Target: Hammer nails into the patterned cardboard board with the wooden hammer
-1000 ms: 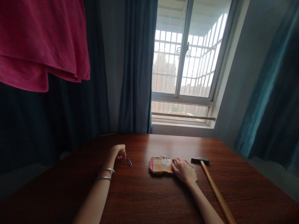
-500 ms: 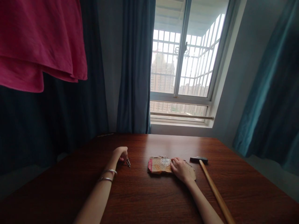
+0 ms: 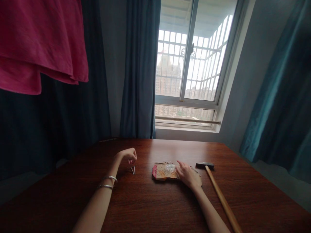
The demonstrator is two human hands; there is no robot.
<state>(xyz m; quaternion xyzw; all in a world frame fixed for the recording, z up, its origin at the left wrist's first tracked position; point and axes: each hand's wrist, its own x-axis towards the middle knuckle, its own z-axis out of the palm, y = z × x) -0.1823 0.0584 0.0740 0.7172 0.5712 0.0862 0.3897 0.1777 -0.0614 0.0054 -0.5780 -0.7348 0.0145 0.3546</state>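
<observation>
Person's right hand [image 3: 187,175] over a flat, tan, pink-ended spotted board [image 3: 162,171], fingers spread, empty, left hand [image 3: 130,155] left of the board, near slim silver nails [image 3: 134,170], fingers curled, contents unclear

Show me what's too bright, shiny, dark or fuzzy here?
Head view: the silver-framed glass window, washed out white in places; head view: pale glare on the glossy red-brown wooden table, deep shadow over the dark blue fabric curtain at far left; head view: thin silvery metal nails below the bare left hand, too small for crisp detail.
</observation>
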